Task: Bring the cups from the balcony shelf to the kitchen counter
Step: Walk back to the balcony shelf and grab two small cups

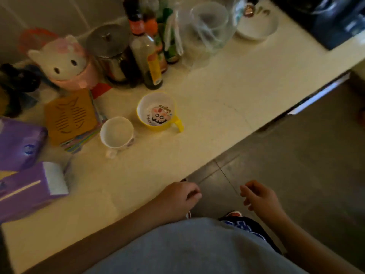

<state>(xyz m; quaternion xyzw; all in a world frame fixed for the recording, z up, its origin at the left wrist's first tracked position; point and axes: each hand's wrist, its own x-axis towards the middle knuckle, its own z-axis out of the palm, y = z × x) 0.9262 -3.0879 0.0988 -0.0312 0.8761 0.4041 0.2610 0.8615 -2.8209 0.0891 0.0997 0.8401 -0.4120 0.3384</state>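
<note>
Two cups stand upright on the cream kitchen counter (pixel 207 107). The yellow cup (pixel 158 112) has a white inside with a cartoon face and its handle points right. Left of it and a little nearer to me stands a white cup (pixel 117 133) with its handle toward me. My left hand (pixel 177 196) hangs at the counter's front edge with fingers loosely curled, holding nothing. My right hand (pixel 258 196) hovers over the floor, fingers relaxed, also holding nothing. Both hands are well short of the cups.
Along the back stand sauce bottles (pixel 146 56), a steel lidded pot (pixel 108 48), a cat-faced pink container (pixel 63 62), a clear bag (pixel 205 30) and a white bowl (pixel 256 26). Purple tissue packs (pixel 21 151) and an orange pad (pixel 71 117) lie left. Grey tiled floor (pixel 296 165) lies right.
</note>
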